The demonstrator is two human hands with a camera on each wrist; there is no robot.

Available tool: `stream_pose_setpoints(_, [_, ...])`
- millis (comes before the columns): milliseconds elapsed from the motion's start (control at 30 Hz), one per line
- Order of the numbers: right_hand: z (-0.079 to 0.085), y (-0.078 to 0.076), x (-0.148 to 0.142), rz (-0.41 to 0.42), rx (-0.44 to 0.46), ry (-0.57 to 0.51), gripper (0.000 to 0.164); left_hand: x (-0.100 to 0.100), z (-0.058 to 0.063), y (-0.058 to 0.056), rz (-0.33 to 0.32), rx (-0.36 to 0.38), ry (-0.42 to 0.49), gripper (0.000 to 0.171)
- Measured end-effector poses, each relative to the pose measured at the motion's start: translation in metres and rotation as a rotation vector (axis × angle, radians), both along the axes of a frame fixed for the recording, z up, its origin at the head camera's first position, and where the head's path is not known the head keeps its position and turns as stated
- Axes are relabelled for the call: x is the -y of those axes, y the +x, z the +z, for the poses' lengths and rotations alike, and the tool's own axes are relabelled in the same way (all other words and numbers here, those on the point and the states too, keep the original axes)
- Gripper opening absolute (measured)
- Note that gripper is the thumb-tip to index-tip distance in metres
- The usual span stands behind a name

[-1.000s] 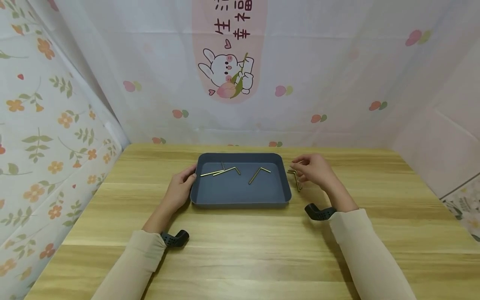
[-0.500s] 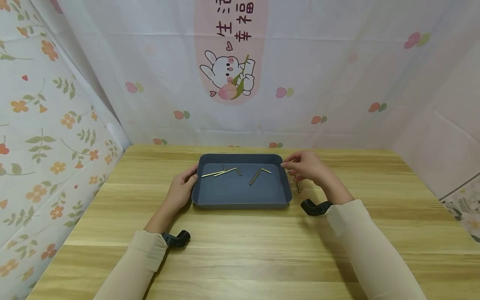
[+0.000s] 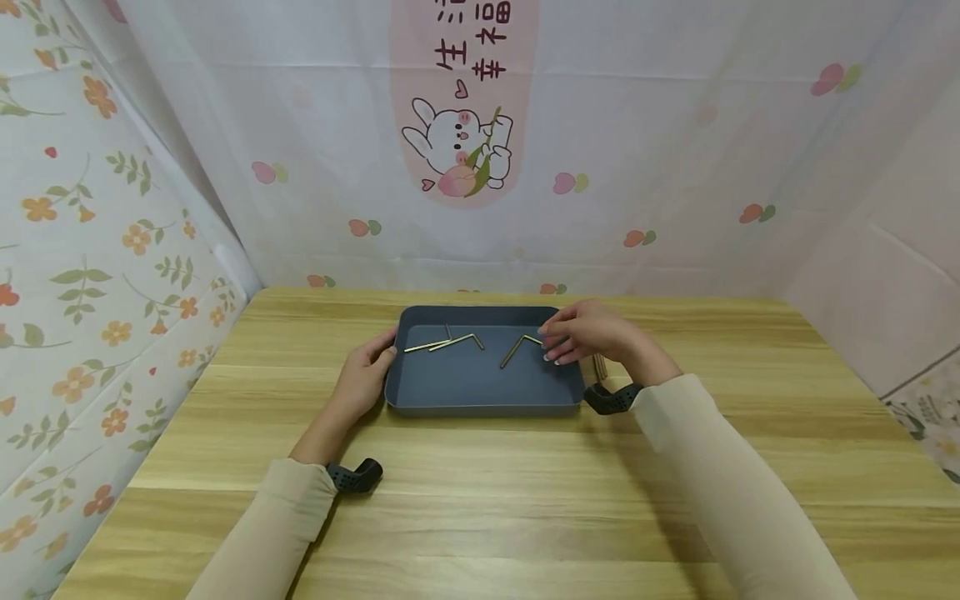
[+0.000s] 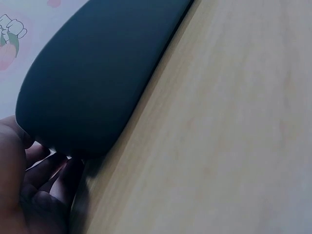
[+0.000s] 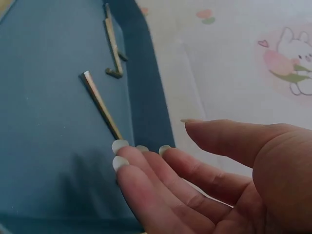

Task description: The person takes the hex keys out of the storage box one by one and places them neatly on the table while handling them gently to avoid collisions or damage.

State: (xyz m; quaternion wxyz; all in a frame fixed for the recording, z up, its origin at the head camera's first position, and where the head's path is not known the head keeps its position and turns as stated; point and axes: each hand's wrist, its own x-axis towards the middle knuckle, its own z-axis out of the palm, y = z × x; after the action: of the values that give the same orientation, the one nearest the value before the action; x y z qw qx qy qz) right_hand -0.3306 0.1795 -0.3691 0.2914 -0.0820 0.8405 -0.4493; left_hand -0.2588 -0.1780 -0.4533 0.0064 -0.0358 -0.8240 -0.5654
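The grey-blue rectangular tray [image 3: 480, 400] stands on the table with several brass-coloured hex keys in it. At its left end my left hand [image 3: 363, 379] holds the tray's wall, thumb at the rim; in the left wrist view its fingers [image 4: 68, 178] bend against the outside of the tray. My right hand [image 3: 588, 331] hovers over the tray's right end. In the right wrist view the thumb stands apart from the fingers, with nothing visible between them. Under its fingertips lies a hex key [image 5: 102, 105], partly hidden. Two hex keys [image 3: 450, 341] overlap at the tray's left.
More hex keys [image 3: 601, 367] lie on the wooden table [image 3: 480, 500] just right of the tray, partly covered by my right hand. Behind the table hangs a printed cloth [image 3: 315, 150], and a floral cloth [image 3: 112, 250] closes off the left side.
My right hand has moved left from the hex keys on the table, across the tray's right rim, to above the tray. My left hand stays at the tray's left end.
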Motion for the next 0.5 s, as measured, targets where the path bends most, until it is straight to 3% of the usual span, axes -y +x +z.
stream_pose_setpoints(267, [0.0, -0.005, 0.018, 0.037, 0.017, 0.077, 0.042, -0.01, 0.035, 0.021, -0.015, 0.014, -0.014, 0.049])
stream_pose_setpoints(367, [0.001, -0.006, 0.026, 0.039, 0.004, 0.143, 0.04, -0.011, 0.036, 0.021, -0.017, 0.011, -0.018, 0.049])
stream_pose_setpoints(500, [0.002, -0.005, 0.035, 0.055, -0.019, 0.221, 0.036, -0.009, 0.024, 0.013, -0.008, 0.014, 0.001, 0.048])
